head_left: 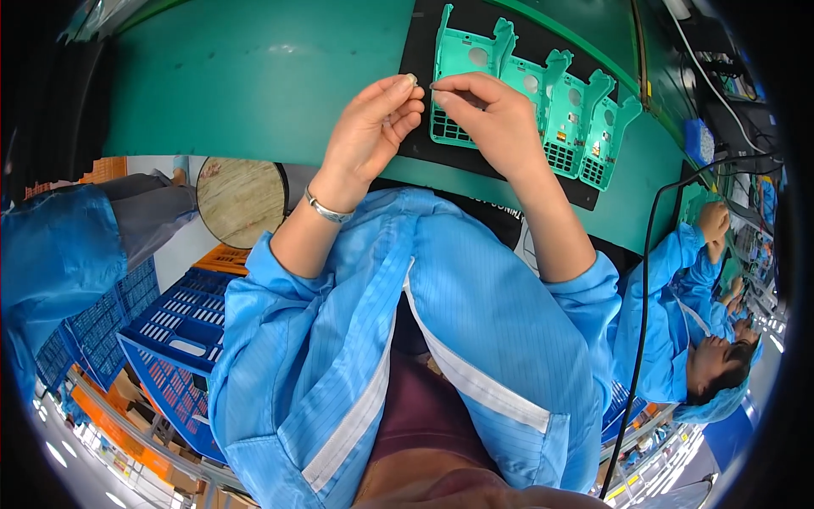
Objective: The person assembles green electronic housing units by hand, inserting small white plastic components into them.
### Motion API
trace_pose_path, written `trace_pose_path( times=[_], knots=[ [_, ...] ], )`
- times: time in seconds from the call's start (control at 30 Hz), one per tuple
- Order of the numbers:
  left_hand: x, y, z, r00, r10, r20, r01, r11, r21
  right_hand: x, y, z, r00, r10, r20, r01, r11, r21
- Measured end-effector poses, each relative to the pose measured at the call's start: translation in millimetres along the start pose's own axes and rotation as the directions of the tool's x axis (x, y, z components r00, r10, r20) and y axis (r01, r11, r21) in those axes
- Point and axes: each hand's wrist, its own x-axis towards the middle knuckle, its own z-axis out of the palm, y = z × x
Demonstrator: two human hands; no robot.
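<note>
Both of my hands are raised over the work table, fingertips close together but apart. My left hand [369, 127] is closed, thumb and forefinger pinched at a tiny pale thing whose kind I cannot make out. Just right of it, my right hand [500, 119] also pinches thumb against forefinger; a small dark speck shows at the tips, too small to name. Under and beyond the right hand, several green plastic housings [458, 64] stand in a row on a black mat [415, 42]. Each has a grid of square openings at its near end and upright prongs at its far end.
The green table top [254, 93] stretches to the left. Below its edge are a round stool [242, 204] and blue crates [182, 314]. A black cable [649, 280] hangs at the right, near a co-worker in a blue coat [657, 348]. Another person's blue sleeve [64, 246] is at left.
</note>
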Motion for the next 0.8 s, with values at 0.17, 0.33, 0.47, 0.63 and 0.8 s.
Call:
trace_pose_path(
  times=[0.17, 0.33, 0.47, 0.63, 0.8],
  knots=[
    [-5.5, -5.5, 3.2, 1.0, 0.007, 0.02, -0.008, 0.999, 0.046, 1.2, -1.7, 4.4, 1.0, -0.003, 0.0, 0.003, 0.999, -0.054],
    [-7.8, -11.3, 4.6, 0.999, 0.033, -0.017, -0.03, 0.992, 0.12, 7.1, 10.5, -1.1, 0.997, -0.073, -0.019, 0.067, 0.976, -0.206],
    [-3.8, -2.7, -6.6, 0.996, 0.075, -0.043, -0.07, 0.993, 0.098, 27.1, 23.1, -14.7, 0.992, 0.085, -0.088, -0.114, 0.906, -0.407],
    [-4.7, -2.3, -12.8, 0.987, 0.113, -0.11, -0.102, 0.99, 0.099, 38.7, 27.1, -3.4, 0.999, -0.026, -0.034, 0.004, 0.849, -0.528],
    [-4.3, -2.9, -20.1, 0.99, 0.11, -0.084, -0.104, 0.992, 0.065, 48.4, 27.0, 2.4, 0.999, 0.047, -0.021, -0.051, 0.819, -0.571]
  ],
)
